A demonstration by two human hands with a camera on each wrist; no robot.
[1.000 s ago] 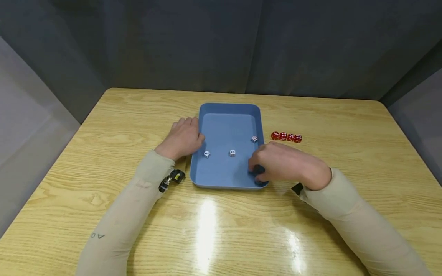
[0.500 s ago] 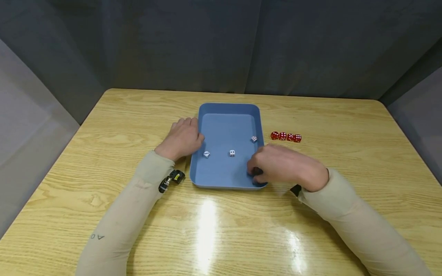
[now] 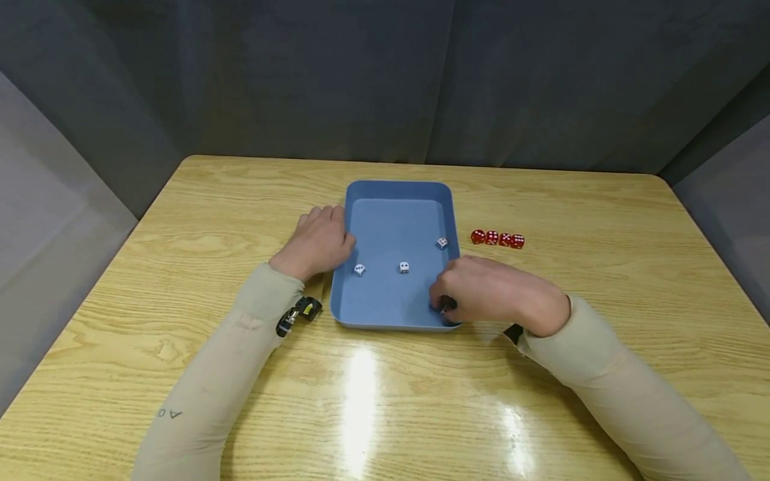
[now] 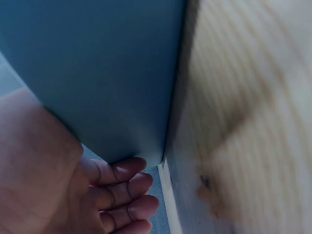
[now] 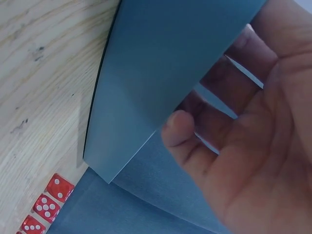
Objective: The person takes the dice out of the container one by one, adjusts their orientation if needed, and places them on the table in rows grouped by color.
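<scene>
Right hand (image 3: 490,290) sits at the tray's 5 o'clock corner, fingers curled down over the right rim of the blue tray (image 3: 397,190). Compared with a second ago it has slid a little inward and lower, fingertips now inside the tray near something small and dark at the corner. Whether the grip has closed on that item I cannot tell; the right wrist view shows only bent fingers (image 5: 195,141) beside the tray wall, nothing plainly pinched.

Left hand (image 3: 319,240) has not moved: it rests at the tray's 9 o'clock edge, fingers relaxed against the outer wall, grip holding nothing. Left wrist view confirms loose fingers (image 4: 124,187) by the blue wall.

Three white dice (image 3: 404,267) lie on the tray floor, unchanged in place: one at centre, one toward 8 o'clock, one toward 3 o'clock. Four red dice (image 3: 497,238) stand in a row on the table (image 3: 180,200) at 3 o'clock of the tray, apart from it, also unchanged.

Judgement: the work centres on the right hand's corner reach; the left hand only steadies the tray.
</scene>
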